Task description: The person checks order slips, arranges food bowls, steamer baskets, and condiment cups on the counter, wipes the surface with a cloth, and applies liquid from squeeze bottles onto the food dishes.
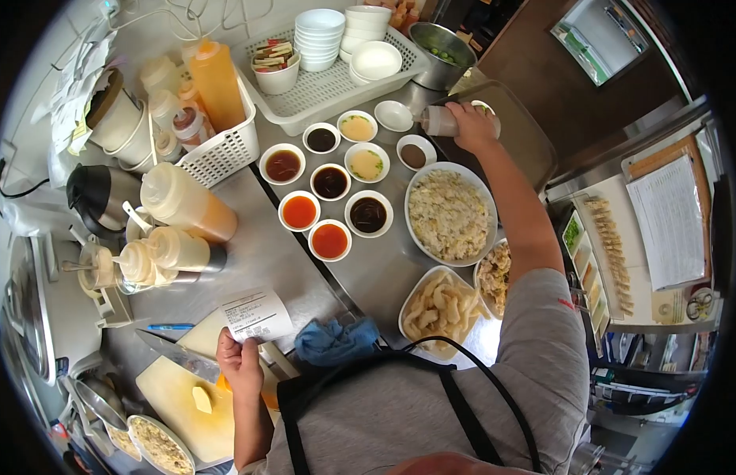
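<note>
My left hand (240, 362) pinches the lower edge of a printed paper receipt (257, 313) above the steel counter. Stretched out to the far right, my right hand (474, 127) is wrapped around a clear plastic squeeze bottle (440, 121). The bottle is tipped on its side, its narrow end close to a small white dish (394, 116). Just below that stands a small bowl of brown powder (415, 152). Several small bowls of sauce are grouped to the left, among them an orange-red sauce (330, 241) and a pale broth with green bits (366, 165).
Fried rice (449, 214) and pale crackers (441, 305) in white bowls sit near my right arm. A knife (178, 353) lies beside the yellowed cutting board (174, 404). A blue cloth (336, 342) is bunched before me. Sauce bottles (182, 202) stand left; a white basket (285, 111) holds stacked bowls.
</note>
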A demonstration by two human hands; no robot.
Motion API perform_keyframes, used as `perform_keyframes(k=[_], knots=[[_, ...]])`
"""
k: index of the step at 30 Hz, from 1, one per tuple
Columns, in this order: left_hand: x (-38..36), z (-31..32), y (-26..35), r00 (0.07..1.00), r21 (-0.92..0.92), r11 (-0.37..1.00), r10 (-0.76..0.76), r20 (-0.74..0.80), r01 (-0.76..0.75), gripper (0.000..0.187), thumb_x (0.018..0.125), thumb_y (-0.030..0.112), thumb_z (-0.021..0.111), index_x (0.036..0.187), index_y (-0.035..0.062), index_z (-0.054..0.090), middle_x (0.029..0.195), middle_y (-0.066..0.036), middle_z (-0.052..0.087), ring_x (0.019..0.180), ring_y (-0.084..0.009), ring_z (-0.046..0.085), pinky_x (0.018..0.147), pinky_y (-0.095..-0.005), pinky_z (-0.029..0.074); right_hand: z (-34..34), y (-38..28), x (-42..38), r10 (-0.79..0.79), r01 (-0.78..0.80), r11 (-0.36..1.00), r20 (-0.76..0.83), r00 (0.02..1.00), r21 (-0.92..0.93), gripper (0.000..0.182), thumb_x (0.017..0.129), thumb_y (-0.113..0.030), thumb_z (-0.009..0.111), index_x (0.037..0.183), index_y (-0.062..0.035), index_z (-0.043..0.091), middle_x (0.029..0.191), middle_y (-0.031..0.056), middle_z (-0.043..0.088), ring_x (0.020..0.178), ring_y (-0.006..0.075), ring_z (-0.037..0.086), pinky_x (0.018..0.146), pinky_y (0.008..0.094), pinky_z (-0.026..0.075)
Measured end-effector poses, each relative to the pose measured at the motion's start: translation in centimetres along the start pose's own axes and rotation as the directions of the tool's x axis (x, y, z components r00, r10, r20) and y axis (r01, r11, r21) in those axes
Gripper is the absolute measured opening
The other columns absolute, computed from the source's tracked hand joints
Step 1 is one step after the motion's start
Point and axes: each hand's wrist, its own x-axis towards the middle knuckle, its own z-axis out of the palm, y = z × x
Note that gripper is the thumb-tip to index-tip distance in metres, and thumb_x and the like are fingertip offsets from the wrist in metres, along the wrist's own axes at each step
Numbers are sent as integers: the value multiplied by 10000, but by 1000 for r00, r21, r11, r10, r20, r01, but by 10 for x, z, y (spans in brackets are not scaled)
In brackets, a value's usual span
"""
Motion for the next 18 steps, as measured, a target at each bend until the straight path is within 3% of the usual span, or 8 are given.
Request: perform_keyframes(k=[6,18], knots=[[1,-8,-1,999,14,1000,3,-38,-3,123,736,-47,401,833,9,453,815,-45,542,729,-71,489,700,-212,392,1,-35,35,-10,5,952,-16,1000,-305,304,758,-139,456,1054,-206,463,1051,49,461,1028,244,410,888,473,246],[3,-7,3,999,1,1000,8,-40,-8,129,745,-46,399,851,2,454,833,-57,545,744,-86,499,706,-226,403,-5,-40,47,43,-16,928,64,997,-371,242,785,-168,413,1002,-181,519,1011,44,500,1007,230,443,875,456,259]])
